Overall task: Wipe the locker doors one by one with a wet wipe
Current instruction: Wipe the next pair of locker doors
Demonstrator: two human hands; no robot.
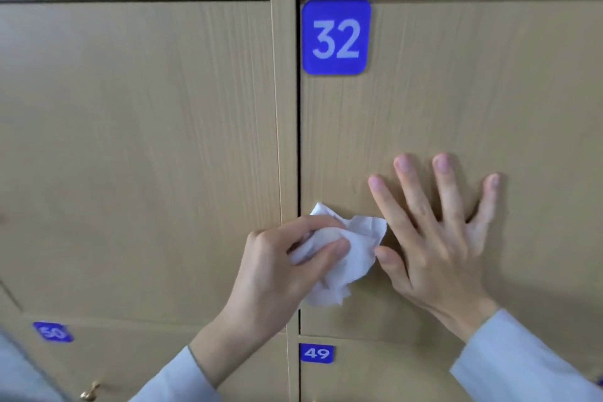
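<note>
My left hand [277, 258] grips the crumpled wet wipe [346, 254]; my right hand [437, 232] lies flat and open on door 32 [456, 91].

I spread the right palm on the door, I judge, to steady it while the left rubs near its lower left edge, by the gap beside the neighbouring door [137, 140]. The wipe sits bunched between my left fingers and the wood, just touching my right thumb, well below the blue number plate [336, 37].
</note>
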